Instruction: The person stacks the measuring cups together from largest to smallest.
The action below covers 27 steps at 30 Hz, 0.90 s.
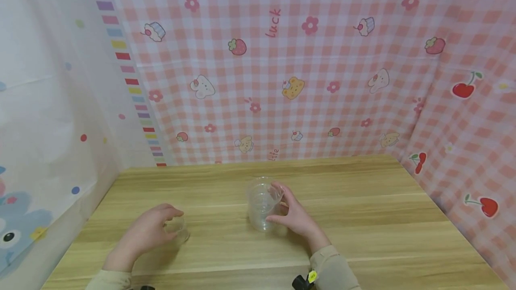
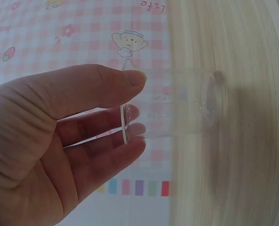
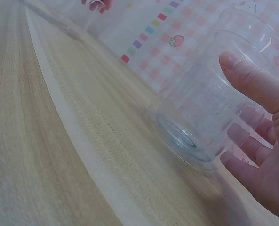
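On the left of the table, my left hand grips a small clear beaker by its rim, thumb on one side and fingers on the other. The beaker has a pointed lip and faint marks on its wall. Near the middle, my right hand holds a larger clear plastic cup from its right side, the thumb and fingers spread around the wall. That cup looks see-through and empty, with a ringed base low over the wood. Whether either base touches the table, I cannot tell.
Both vessels are over a wood-grain table. A pink checked cloth with cartoon prints hangs behind it and along the right side. White patterned cloth hangs at the left.
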Motion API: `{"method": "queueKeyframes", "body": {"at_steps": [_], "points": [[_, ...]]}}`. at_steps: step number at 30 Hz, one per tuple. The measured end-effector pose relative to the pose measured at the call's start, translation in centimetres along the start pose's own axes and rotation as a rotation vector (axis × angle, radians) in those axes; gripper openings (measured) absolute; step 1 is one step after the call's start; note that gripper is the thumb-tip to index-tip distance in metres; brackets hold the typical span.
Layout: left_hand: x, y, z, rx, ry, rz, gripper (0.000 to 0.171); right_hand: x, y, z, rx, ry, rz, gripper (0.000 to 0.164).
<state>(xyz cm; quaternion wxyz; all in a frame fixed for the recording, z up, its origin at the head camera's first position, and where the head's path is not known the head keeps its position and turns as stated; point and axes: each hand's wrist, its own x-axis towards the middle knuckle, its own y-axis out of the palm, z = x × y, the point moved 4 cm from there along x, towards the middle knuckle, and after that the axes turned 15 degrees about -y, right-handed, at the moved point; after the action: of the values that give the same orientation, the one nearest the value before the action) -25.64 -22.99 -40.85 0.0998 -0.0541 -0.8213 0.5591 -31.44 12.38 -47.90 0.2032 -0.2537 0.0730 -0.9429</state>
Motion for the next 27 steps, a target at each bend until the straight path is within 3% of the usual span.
{"method": "queueKeyframes", "body": {"at_steps": [11,27], "points": [[0.1,-0.2,-0.2,-0.036,-0.024,-0.077,0.044,0.0,0.1,0.1,0.000,-0.003,0.001,0.088],[0.3,-0.5,-1.0,-0.099,-0.027,-0.105,0.044,-0.1,0.1,0.0,0.010,-0.006,0.002,0.090]]}}
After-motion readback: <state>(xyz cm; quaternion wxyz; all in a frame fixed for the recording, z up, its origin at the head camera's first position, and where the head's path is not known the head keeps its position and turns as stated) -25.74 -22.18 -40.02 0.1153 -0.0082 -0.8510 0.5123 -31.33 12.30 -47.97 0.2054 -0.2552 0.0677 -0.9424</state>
